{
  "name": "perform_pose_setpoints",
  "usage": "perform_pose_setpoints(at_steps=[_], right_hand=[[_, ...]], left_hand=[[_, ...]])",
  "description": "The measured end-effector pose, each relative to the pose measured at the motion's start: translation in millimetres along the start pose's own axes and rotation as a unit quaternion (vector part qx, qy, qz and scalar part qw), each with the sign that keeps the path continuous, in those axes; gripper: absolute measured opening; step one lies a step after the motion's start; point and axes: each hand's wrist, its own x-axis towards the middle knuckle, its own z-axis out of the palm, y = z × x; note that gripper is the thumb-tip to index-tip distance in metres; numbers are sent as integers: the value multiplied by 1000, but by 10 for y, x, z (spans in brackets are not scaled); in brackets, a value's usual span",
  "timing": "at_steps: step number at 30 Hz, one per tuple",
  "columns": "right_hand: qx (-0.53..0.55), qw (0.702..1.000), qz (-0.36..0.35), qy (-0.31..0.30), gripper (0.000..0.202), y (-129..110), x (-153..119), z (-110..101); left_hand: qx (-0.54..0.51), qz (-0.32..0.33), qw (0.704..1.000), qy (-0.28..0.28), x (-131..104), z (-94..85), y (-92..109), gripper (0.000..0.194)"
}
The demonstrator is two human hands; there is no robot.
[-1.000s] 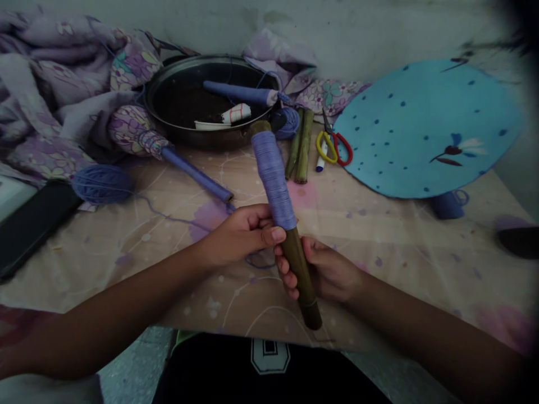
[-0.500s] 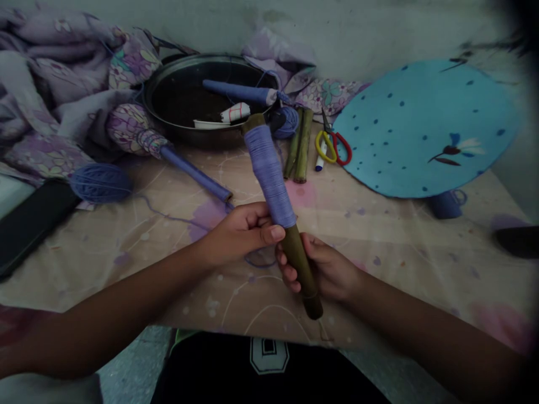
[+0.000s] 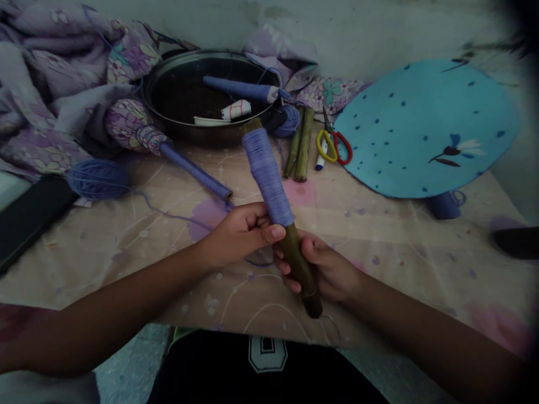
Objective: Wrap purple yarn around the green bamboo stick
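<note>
A bamboo stick (image 3: 297, 261), its upper part wound with blue-violet yarn (image 3: 269, 177), tilts between my two hands above the table. My left hand (image 3: 252, 230) is closed at the lower edge of the winding, thumb in front and fingers curled behind. Lower down, my right hand (image 3: 324, 266) wraps round the bare bamboo. From the winding area a strand runs left across the cloth toward a yarn ball (image 3: 99, 179). Just behind my left hand lies a yarn-covered stick (image 3: 196, 171) with floral fabric tied at its far end.
At the back stands a dark round pan (image 3: 168, 123) holding another yarn-wrapped piece (image 3: 240, 90). Bare bamboo pieces (image 3: 301, 151), scissors (image 3: 337, 147) and a marker (image 3: 320, 160) lie right of it. A blue oval board (image 3: 404, 140) leans on the wall; a phone (image 3: 37, 216) lies left.
The wrapped upper end of the stick has shifted slightly left and down. Both hands keep their hold in nearly the same place.
</note>
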Motion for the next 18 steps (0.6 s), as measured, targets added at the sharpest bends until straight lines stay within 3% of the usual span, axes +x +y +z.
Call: perform_pose_setpoints(at_steps=[5,11,18], right_hand=[[28,998,50,28,37,6,2,-31],[51,995,82,8,37,-25,-10,-29],[-7,1000,3,-26,34,-7,-26,20]], left_hand=[[5,-2,1000,-6,6,-11,24,28],[19,25,999,-5,-1,-1,25,27],[83,31,996,-27,-4,-31,14,28]])
